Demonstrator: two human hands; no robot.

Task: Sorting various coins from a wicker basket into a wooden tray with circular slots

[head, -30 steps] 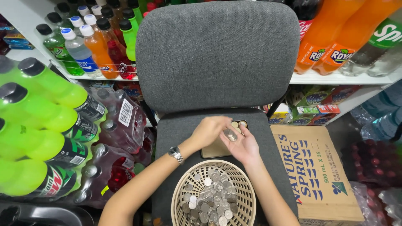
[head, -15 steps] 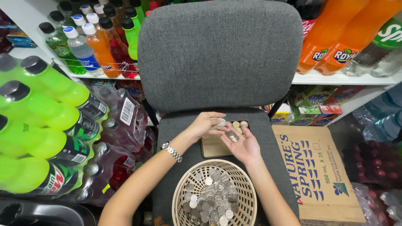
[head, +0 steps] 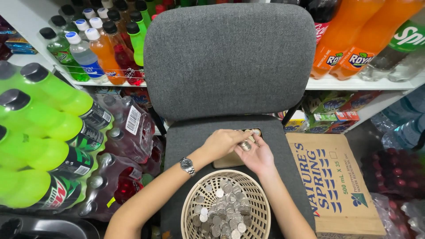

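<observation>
My left hand, with a metal wristwatch on its wrist, and my right hand meet over the seat of a grey fabric office chair. Together they pinch a small stack of silver coins. Under them lies a flat tan card on the seat, with a few coins at its far end. A round woven basket holding several silver coins sits at the seat's near edge, just below my hands.
Shelves of green, orange, red and clear drink bottles stand behind and left of the chair. Packs of large green bottles crowd the left. A brown cardboard box sits on the right.
My hands drew slightly back toward me and closed together on the coin stack; the left hand now covers more of it. The basket has not moved.
</observation>
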